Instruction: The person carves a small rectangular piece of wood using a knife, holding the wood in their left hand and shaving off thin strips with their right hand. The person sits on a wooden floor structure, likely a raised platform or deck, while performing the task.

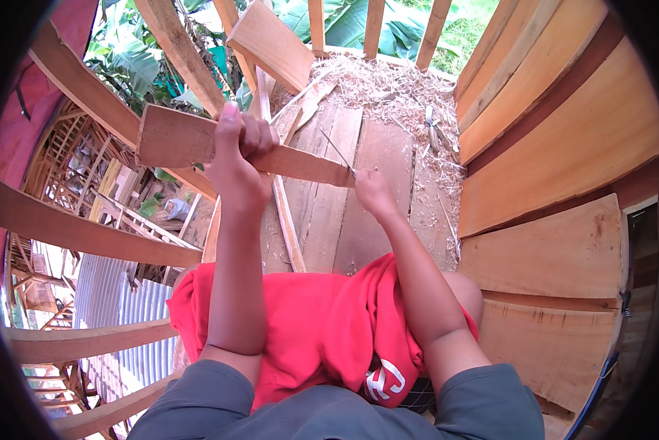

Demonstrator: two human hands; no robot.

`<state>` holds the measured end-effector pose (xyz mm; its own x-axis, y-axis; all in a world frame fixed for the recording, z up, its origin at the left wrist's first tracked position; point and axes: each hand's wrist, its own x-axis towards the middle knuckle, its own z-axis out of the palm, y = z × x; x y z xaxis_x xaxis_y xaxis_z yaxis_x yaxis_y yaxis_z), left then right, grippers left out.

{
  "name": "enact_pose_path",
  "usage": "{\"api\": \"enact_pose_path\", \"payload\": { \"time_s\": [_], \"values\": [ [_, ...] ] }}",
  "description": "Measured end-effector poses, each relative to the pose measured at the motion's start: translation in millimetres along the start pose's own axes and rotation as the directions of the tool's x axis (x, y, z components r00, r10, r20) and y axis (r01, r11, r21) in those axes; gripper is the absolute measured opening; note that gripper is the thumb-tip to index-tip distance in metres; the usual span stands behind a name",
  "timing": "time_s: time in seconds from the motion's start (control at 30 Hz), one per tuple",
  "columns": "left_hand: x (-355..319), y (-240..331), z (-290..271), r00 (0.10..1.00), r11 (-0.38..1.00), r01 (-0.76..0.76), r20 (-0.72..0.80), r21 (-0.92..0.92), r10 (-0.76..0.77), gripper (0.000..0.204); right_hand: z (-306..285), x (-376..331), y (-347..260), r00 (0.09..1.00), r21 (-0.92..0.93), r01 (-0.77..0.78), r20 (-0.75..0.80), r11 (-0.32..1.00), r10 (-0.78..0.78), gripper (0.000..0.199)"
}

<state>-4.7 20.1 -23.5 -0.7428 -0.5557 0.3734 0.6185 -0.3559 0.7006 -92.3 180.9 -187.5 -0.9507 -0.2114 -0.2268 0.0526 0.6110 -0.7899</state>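
My left hand [238, 150] is wrapped round a short wooden board [174, 139], thumb on top, with the board slanting across in front of me. The board's wide end sticks out to the left, and its narrower end reaches my right hand [376, 192]. That hand is closed round a thin, pointed tool [337, 150] which sticks up and to the left, just beyond the board's right end. The tool's grip is hidden in my fist, so its kind is unclear. A red cloth [300, 304] lies over my lap.
Wood shavings [395, 92] cover the far part of the plank floor [373, 227]. A wooden block [271, 44] leans at the far left, above loose strips [287, 224]. Spaced slats [95, 227] stand along the left, and a wooden board wall [564, 161] rises on the right.
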Motion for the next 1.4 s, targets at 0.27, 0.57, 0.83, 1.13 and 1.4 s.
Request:
{"api": "enact_pose_path", "payload": {
  "time_s": [0.27,0.57,0.83,1.13,1.4],
  "values": [
    [-5,-2,10,0.999,0.999,-0.015,0.033,-0.044,0.016,0.031,-12,-10,-18,0.999,-0.004,-0.003,0.048,1.0,0.003,0.054],
    [-15,0,20,0.997,0.997,0.002,0.08,0.081,-0.009,0.037,-27,-11,-20,0.999,-0.142,-0.039,0.003,0.989,0.039,0.057],
    [-15,5,26,0.995,0.997,0.024,0.098,0.076,-0.032,0.036,-22,7,-2,0.987,-0.028,-0.141,0.068,0.99,0.142,0.057],
    [-15,3,24,0.999,0.997,0.033,0.022,0.068,-0.034,0.036,-13,9,9,0.98,0.02,-0.182,0.08,0.983,0.18,0.055],
    [2,6,3,0.984,1.0,0.01,-0.18,0.026,-0.005,0.035,0,-14,-29,0.999,-0.003,0.005,0.053,1.0,-0.005,0.055]
  ]
}}
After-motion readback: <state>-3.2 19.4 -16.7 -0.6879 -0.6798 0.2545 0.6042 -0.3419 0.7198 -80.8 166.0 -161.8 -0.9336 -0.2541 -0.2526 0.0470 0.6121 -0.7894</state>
